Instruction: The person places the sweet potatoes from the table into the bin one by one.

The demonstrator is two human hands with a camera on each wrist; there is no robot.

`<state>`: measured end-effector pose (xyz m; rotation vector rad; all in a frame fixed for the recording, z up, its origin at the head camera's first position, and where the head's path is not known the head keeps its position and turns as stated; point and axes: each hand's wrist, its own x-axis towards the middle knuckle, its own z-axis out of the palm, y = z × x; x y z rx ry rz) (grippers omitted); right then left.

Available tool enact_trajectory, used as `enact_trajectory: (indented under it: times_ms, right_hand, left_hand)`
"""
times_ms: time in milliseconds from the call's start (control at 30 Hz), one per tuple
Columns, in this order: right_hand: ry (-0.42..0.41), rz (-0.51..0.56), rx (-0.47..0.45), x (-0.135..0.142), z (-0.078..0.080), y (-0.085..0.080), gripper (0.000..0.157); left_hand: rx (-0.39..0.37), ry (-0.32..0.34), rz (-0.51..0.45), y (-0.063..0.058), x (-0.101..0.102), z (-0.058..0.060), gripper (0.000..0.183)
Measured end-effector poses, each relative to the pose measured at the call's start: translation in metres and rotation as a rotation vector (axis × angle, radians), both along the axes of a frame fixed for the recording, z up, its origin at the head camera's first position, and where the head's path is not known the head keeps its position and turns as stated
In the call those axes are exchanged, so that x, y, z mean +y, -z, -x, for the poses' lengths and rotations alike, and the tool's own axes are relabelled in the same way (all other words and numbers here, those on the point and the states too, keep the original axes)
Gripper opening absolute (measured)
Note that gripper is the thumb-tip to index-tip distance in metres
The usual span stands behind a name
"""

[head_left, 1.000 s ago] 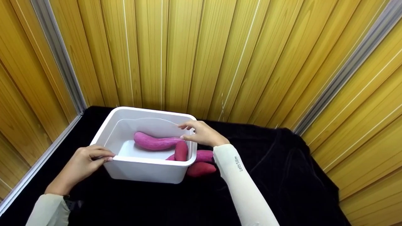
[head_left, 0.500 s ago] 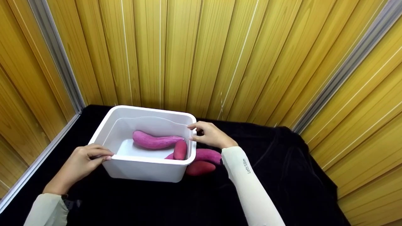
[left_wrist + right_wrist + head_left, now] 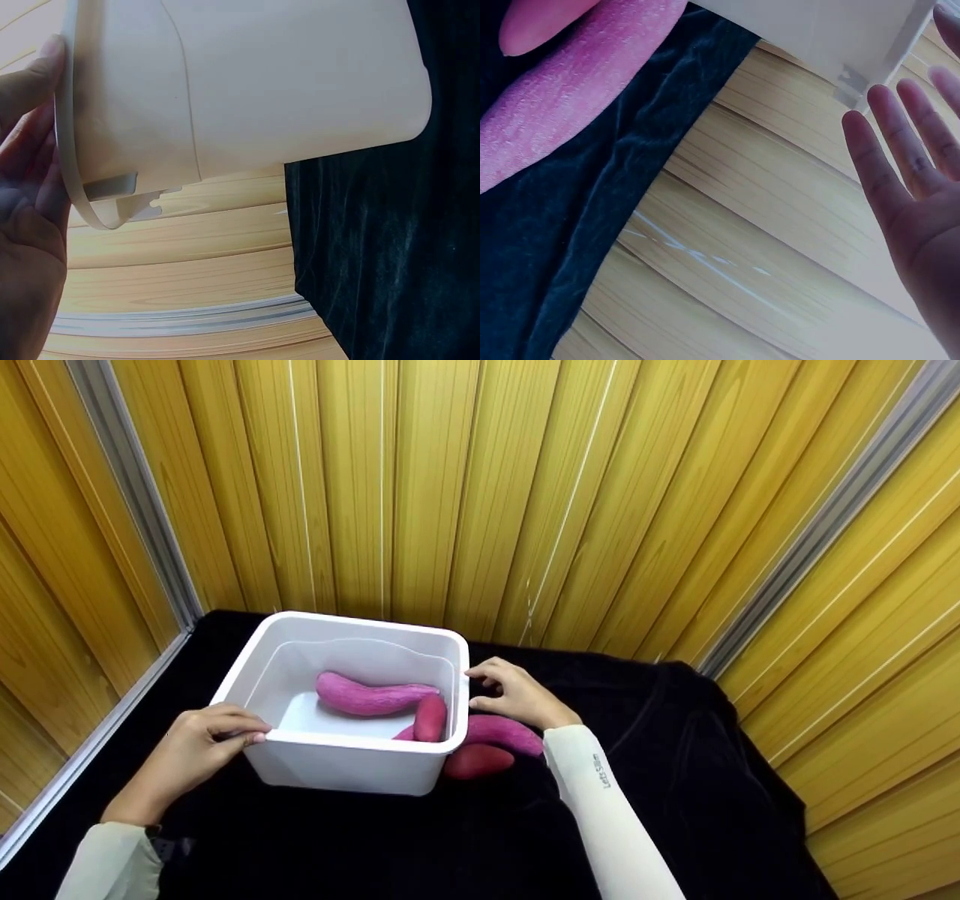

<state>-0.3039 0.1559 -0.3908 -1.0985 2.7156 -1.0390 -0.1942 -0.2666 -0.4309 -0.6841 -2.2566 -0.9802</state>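
A white plastic bin [image 3: 345,765] stands on black cloth, tilted a little in the head view. My left hand [image 3: 202,746] pinches its rim at the near left corner, thumb and fingers on either side. Just beside the right rim is my right hand [image 3: 517,694], fingers apart and holding nothing. Inside the bin lie a long curved pinkish-purple vegetable [image 3: 367,697], a shorter red one [image 3: 430,718] like a sweet potato, and part of another purple piece. Outside, below my right hand, lie a second long purple vegetable [image 3: 502,733] and a red tapered one [image 3: 478,762].
Black velvet-like cloth [image 3: 675,780] covers the table, with folds on the right. Yellow wood-look panels [image 3: 465,495] rise behind and on both sides, joined by grey metal strips at the corners.
My right hand has drawn back from inside the bin over the right rim to just outside it. The long purple vegetable outside shows more now. My left hand stays on the rim.
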Motion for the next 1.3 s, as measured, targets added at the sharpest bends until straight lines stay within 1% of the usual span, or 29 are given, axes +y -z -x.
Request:
enact_trajectory:
  times_ms: [200,367,500,567,633,733,867,1067,1300]
  right_hand:
    - [0.014,-0.007,0.009,0.008,0.0,0.01,0.046]
    - [0.023,-0.011,-0.008,0.014,-0.001,0.021,0.045]
    - [0.015,-0.01,-0.034,0.017,-0.003,0.029,0.042]
    - [0.015,-0.007,-0.062,0.019,-0.004,0.033,0.04]
    - [0.013,-0.002,-0.091,0.021,-0.004,0.038,0.04]
    - [0.032,-0.009,-0.119,0.022,-0.005,0.046,0.042]
    - [0.035,-0.032,-0.118,0.023,-0.005,0.057,0.043]
    - [0.015,-0.034,-0.154,0.024,-0.008,0.074,0.045]
    - [0.032,-0.064,-0.163,0.027,-0.01,0.089,0.044]
  left_hand:
    - [-0.007,-0.004,-0.003,0.0,-0.001,-0.001,0.028]
    - [-0.022,-0.011,-0.006,0.0,0.0,-0.001,0.027]
    - [-0.029,-0.025,0.004,0.0,0.0,-0.001,0.026]
    - [-0.03,-0.032,0.01,0.0,0.0,0.0,0.026]
    - [-0.029,-0.03,0.008,0.0,0.0,0.0,0.026]
    - [-0.035,-0.026,0.005,0.001,0.0,-0.001,0.026]
    - [-0.041,-0.024,0.001,0.001,-0.001,-0.001,0.025]
    - [-0.036,-0.022,-0.007,0.002,0.0,-0.001,0.027]
    - [-0.034,-0.008,-0.026,0.002,0.0,-0.001,0.027]
